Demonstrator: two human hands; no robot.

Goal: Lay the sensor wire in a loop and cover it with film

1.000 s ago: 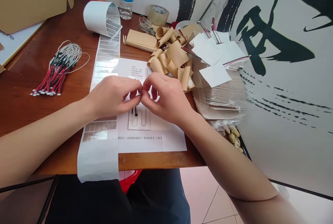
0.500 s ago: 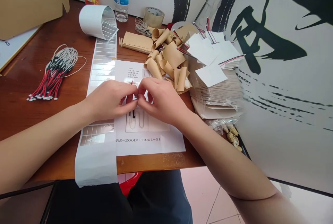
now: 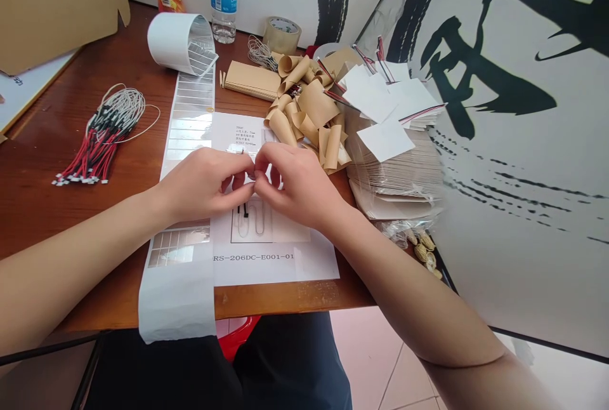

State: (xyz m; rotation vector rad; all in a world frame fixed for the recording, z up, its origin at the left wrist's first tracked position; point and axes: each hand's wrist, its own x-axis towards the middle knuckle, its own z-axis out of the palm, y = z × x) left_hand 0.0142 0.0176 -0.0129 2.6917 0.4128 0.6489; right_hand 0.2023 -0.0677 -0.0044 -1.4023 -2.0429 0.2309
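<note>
Fingertip to fingertip, my left hand (image 3: 207, 180) and my right hand (image 3: 295, 181) meet above a printed sheet (image 3: 280, 267). Both are closed in a pinch. Whatever sits between the fingertips is small and mostly hidden; only a thin dark end pokes up behind the left fingers. The sheet carries a line drawing of a looped wire, partly covered by my hands. A strip of clear labels (image 3: 190, 108) runs beneath my left hand from its roll (image 3: 171, 43) and hangs over the table's front edge.
A bundle of red, black and white wires (image 3: 111, 134) lies at left. Rolled brown paper pieces (image 3: 304, 112), a stack of white cards (image 3: 394, 169) in plastic, packing tape (image 3: 282, 34) and a water bottle (image 3: 223, 0) stand behind and right. A cardboard box (image 3: 57, 10) is back left.
My hands keep the same pinch at nearly the same spot. The whole view has shifted very slightly; nothing else has visibly moved.
</note>
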